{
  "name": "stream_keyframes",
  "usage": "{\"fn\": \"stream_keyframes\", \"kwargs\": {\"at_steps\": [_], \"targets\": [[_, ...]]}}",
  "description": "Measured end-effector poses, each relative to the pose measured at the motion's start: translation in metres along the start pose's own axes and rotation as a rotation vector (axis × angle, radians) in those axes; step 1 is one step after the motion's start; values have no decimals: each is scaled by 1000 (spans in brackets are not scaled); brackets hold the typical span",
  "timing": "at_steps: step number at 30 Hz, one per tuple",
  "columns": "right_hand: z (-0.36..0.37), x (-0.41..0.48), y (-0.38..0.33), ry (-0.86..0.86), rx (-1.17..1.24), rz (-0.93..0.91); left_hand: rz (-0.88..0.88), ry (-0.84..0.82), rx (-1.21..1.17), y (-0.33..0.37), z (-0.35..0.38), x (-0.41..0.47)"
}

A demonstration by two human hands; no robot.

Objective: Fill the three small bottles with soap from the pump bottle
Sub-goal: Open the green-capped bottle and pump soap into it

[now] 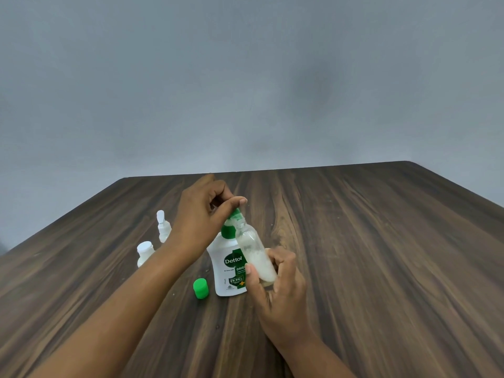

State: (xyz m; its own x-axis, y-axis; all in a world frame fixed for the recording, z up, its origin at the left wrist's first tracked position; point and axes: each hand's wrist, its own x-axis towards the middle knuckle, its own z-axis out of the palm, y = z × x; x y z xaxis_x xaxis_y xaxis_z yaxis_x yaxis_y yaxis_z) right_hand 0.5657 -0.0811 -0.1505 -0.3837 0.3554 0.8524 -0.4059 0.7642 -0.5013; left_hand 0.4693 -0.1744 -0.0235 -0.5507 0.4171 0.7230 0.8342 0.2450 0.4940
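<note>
**Filling a small bottle straight off the pump**

Right hand [275,285] is wrapped round a clear small bottle [255,255], tilted so its mouth sits under the spout. It looks partly full of white soap. Left hand [201,214] presses on the pump bottle [227,266]. Left of that hand, two more small bottles [144,253] wait on the counter [381,255]; a loose green cap [201,288] sits below it.
</note>
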Motion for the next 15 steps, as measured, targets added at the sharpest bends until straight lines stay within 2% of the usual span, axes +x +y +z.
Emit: {"fn": "stream_keyframes", "kwargs": {"at_steps": [3, 15], "targets": [[-1, 3, -3, 20, 5, -23, 21, -32, 21, 2, -3, 4], [0, 1, -2, 12, 4, -5, -5, 32, 8, -3, 4, -3]]}}
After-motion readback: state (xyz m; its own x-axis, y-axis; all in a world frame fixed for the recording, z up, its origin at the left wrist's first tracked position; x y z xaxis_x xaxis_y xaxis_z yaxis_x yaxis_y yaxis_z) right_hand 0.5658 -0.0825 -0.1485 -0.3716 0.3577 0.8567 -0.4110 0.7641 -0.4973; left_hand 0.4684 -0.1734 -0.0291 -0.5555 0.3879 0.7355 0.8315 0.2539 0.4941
